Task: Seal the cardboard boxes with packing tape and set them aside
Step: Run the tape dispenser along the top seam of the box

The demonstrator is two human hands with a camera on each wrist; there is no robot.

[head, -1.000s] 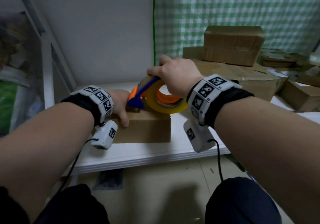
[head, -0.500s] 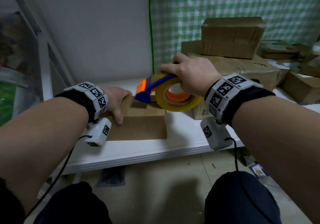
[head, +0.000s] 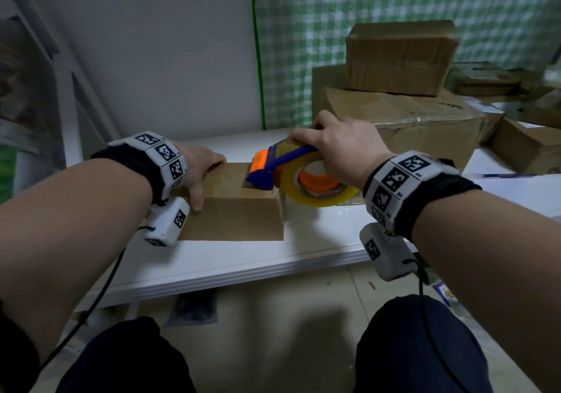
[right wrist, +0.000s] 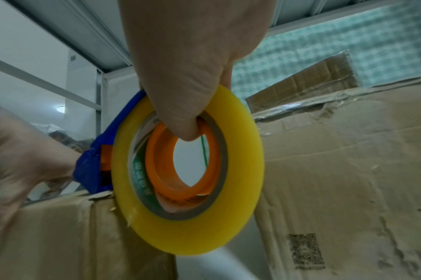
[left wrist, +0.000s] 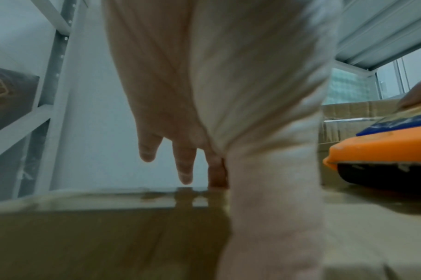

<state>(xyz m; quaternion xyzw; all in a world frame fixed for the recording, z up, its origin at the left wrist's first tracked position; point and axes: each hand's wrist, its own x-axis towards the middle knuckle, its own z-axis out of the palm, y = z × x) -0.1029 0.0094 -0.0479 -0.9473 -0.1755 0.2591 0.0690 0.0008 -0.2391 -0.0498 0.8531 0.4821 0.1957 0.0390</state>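
We see the right hand (head: 343, 146) clenched around the tape dispenser (head: 273, 164), the thumb hooked through the orange core of the yellow tape roll (right wrist: 188, 170) and the other fingers wrapped over the blue handle. The dispenser's blue and orange front end rests on the top of the small cardboard box (head: 239, 210), near its right edge, while the roll hangs just past that edge, above the white table (head: 243, 259).

The left hand (head: 197, 167) lies spread on the box's top at its left end, fingers relaxed and extended toward the far edge, thumb hanging over the near face; it presses rather than grips. In the left wrist view the fingertips (left wrist: 185, 176) reach the far edge of the box top.

We cannot make out any tape strip on the box, nor whether the blade touches the cardboard. The left palm hides that end of the top. Behind the right hand, larger boxes (head: 400, 119) stand stacked on the table.
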